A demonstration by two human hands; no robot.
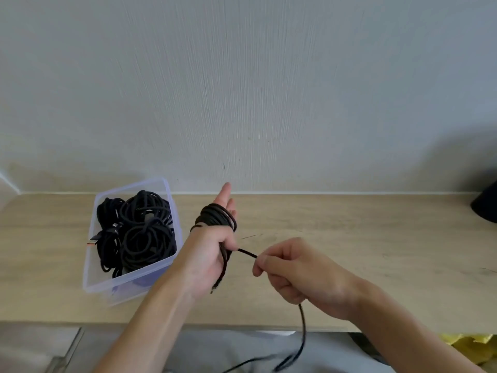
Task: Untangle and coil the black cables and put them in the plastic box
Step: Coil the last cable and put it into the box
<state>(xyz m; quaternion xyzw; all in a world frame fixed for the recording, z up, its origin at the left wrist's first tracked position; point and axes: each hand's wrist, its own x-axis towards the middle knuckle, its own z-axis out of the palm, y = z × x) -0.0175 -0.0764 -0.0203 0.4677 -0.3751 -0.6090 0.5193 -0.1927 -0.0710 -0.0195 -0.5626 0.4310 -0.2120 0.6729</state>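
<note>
Left hand (212, 254) wearing coil (219, 215), thumb clamping it; right hand (293, 270) pinching black cable (247, 253); risking loops sliding off through slackening tension.

Table (349, 238) across middle of frame, wall (242, 90) behind, filling upper half. Plastic box (121, 292) on table, left of centre; coiled cables (139, 232) inside. Left hand (207, 254) just right of box, cable (217, 215) wound round it. Right hand (295, 270) lower right, pinching same cable; slack drops past table front edge to bottom centre. Rounded object (486, 205) on table, far right edge.
</note>
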